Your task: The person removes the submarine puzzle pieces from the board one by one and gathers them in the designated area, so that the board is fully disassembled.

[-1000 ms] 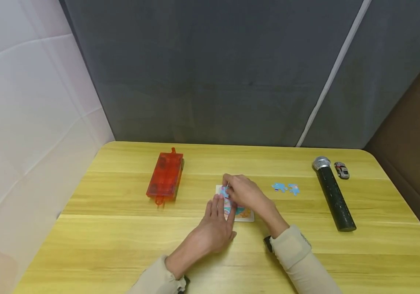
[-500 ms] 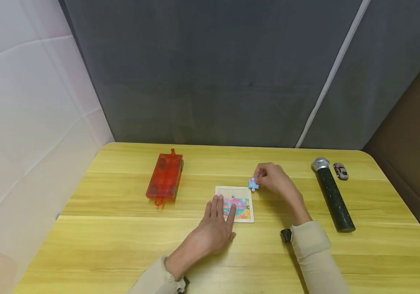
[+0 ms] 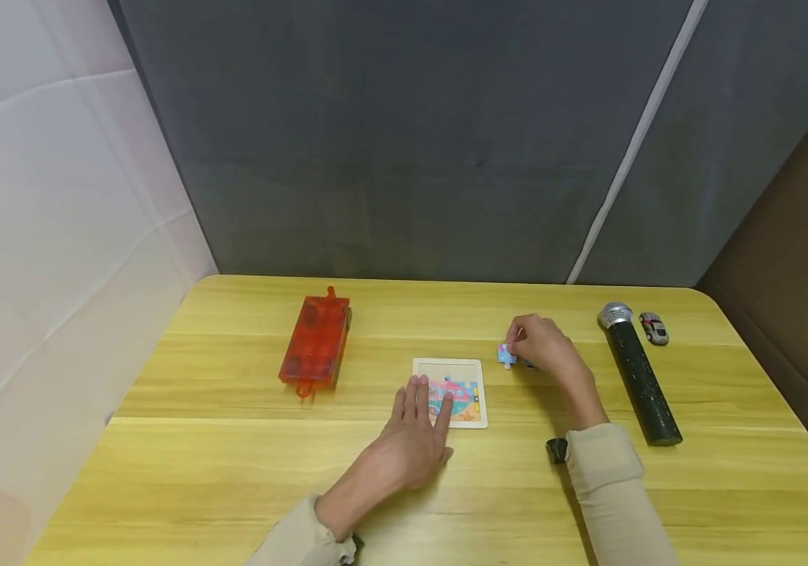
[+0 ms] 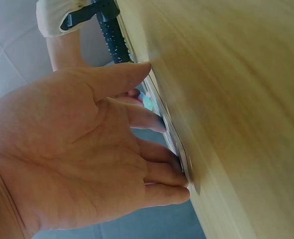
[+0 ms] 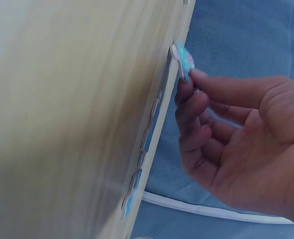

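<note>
A light-framed jigsaw puzzle board (image 3: 476, 363) lies on the table, its lower part filled with a pink and teal picture and its upper part bare. My left hand (image 3: 414, 440) rests on its lower left with the fingers extended; the left wrist view shows these fingertips (image 4: 179, 194) along the board's edge. To the right of the board, my right hand (image 3: 549, 346) pinches a blue and pink puzzle piece (image 3: 506, 354) between thumb and fingers. In the right wrist view this puzzle piece (image 5: 185, 60) is tilted. Another puzzle piece (image 3: 528, 364) shows partly under the right hand.
A red translucent box-shaped object (image 3: 316, 339) lies left of the board. On the right are a black microphone (image 3: 639, 376) with a silver head and a small toy car (image 3: 654, 328). A dark cloth wall (image 3: 404, 157) stands behind the table.
My right hand has lifted the blue piece from the board's upper left and carried it right, past the frame, towards the loose pieces. The left hand has stayed in place.
</note>
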### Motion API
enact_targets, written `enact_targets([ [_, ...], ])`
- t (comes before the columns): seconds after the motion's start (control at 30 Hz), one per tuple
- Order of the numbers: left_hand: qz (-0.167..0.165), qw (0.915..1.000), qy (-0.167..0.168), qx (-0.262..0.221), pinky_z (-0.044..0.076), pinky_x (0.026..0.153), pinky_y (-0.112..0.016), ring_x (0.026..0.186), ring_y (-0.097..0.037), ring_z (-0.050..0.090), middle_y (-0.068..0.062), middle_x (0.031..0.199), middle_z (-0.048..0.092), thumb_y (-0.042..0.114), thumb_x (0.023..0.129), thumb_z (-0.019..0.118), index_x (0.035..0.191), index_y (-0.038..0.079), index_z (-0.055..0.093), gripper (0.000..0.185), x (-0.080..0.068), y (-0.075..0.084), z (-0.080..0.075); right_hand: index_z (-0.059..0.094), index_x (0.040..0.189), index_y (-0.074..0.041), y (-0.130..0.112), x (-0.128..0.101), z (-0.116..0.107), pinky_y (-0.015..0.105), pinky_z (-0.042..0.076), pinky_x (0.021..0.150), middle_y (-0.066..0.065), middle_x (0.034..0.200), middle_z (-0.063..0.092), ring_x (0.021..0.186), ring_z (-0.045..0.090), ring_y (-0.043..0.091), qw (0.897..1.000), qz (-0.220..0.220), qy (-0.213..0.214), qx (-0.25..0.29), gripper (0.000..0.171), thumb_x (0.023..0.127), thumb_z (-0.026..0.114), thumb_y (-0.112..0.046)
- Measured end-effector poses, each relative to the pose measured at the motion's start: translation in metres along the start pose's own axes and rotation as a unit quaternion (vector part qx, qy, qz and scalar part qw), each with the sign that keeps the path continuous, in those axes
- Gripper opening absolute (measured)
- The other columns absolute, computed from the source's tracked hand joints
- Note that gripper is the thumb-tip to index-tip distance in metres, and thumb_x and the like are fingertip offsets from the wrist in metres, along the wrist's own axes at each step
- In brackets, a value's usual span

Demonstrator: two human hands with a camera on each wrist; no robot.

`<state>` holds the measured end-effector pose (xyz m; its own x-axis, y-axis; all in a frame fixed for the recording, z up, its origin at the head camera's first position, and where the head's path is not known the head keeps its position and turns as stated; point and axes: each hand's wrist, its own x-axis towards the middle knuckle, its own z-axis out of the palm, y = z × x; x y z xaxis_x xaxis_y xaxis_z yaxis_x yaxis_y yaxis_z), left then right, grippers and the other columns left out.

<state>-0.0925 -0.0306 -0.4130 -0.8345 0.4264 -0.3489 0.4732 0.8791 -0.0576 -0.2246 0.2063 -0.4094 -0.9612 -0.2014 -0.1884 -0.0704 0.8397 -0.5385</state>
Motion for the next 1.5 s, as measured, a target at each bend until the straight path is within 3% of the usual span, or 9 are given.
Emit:
enact_targets([
  [0.57, -0.001, 0.9999, 0.002, 0.011, 0.027, 0.135, -0.054, 0.167, -0.046, 0.023, -0.032, 0.177, 0.024, 0.046, 0.115, 0.052, 0.174, 0.012, 0.032, 0.071, 0.0, 0.0, -0.001, 0.072, 0.101, -0.001, -0.013, 0.002, 0.008, 0.046, 0.052, 0.079, 0.015, 0.101, 0.07, 0.089, 0.06, 0.028, 0.996, 0.045, -0.006, -0.073, 0.01, 0.104, 0.074, -0.01],
  [0.87, -0.007, 0.9997, -0.005, -0.024, 0.024, 0.136, -0.054, 0.169, -0.046, 0.018, -0.032, 0.179, 0.019, 0.044, 0.116, 0.052, 0.175, 0.012, 0.03, 0.071, 0.0, 0.001, -0.001, 0.071, 0.107, -0.001, -0.016, -0.002, 0.01, 0.053, 0.056, 0.086, 0.02, 0.117, 0.065, 0.099, 0.06, 0.03, 0.994, 0.05, -0.018, -0.1, 0.013, 0.106, 0.072, -0.013],
  [0.97, -0.007, 0.9997, -0.006, -0.023, 0.024, 0.136, -0.053, 0.169, -0.045, 0.018, -0.031, 0.179, 0.019, 0.045, 0.116, 0.052, 0.175, 0.012, 0.029, 0.071, 0.0, 0.001, -0.001, 0.073, 0.108, -0.002, -0.022, -0.007, 0.008, 0.05, 0.057, 0.084, 0.018, 0.116, 0.066, 0.098, 0.061, 0.028, 0.994, 0.027, -0.025, -0.106, 0.01, 0.106, 0.072, -0.012],
  [1.07, -0.004, 0.9999, -0.005, -0.015, 0.025, 0.136, -0.052, 0.169, -0.045, 0.019, -0.031, 0.179, 0.02, 0.046, 0.116, 0.051, 0.175, 0.013, 0.03, 0.071, 0.0, 0.001, 0.0, 0.074, 0.105, -0.002, -0.031, -0.015, 0.005, 0.046, 0.058, 0.081, 0.015, 0.107, 0.068, 0.093, 0.063, 0.027, 0.994, -0.048, -0.031, -0.095, 0.007, 0.105, 0.073, -0.009],
  [1.2, -0.001, 1.0, 0.001, -0.004, 0.027, 0.136, -0.052, 0.168, -0.045, 0.02, -0.031, 0.178, 0.022, 0.047, 0.116, 0.051, 0.174, 0.012, 0.031, 0.071, 0.001, 0.0, -0.001, 0.075, 0.106, -0.002, -0.036, -0.028, 0.009, 0.041, 0.059, 0.081, 0.01, 0.098, 0.071, 0.09, 0.066, 0.024, 0.986, -0.137, -0.057, -0.081, 0.008, 0.102, 0.078, -0.009],
  [1.37, -0.003, 1.0, 0.0, -0.007, 0.025, 0.136, -0.053, 0.168, -0.045, 0.019, -0.031, 0.178, 0.021, 0.046, 0.115, 0.052, 0.174, 0.012, 0.031, 0.072, 0.001, -0.001, -0.002, 0.071, 0.111, -0.006, -0.04, -0.035, 0.027, 0.033, 0.055, 0.074, 0.007, 0.103, 0.065, 0.087, 0.059, 0.018, 0.982, -0.141, -0.087, -0.089, 0.021, 0.097, 0.085, -0.013],
  [1.5, 0.009, 0.9999, 0.002, -0.014, 0.021, 0.137, -0.053, 0.17, -0.042, 0.014, -0.026, 0.182, 0.016, 0.045, 0.115, 0.053, 0.174, 0.008, 0.031, 0.073, 0.0, -0.001, -0.002, 0.067, 0.099, -0.008, -0.044, -0.035, 0.037, 0.031, 0.05, 0.069, 0.006, 0.1, 0.06, 0.083, 0.054, 0.018, 0.984, -0.128, -0.074, -0.102, 0.02, 0.095, 0.087, -0.01],
])
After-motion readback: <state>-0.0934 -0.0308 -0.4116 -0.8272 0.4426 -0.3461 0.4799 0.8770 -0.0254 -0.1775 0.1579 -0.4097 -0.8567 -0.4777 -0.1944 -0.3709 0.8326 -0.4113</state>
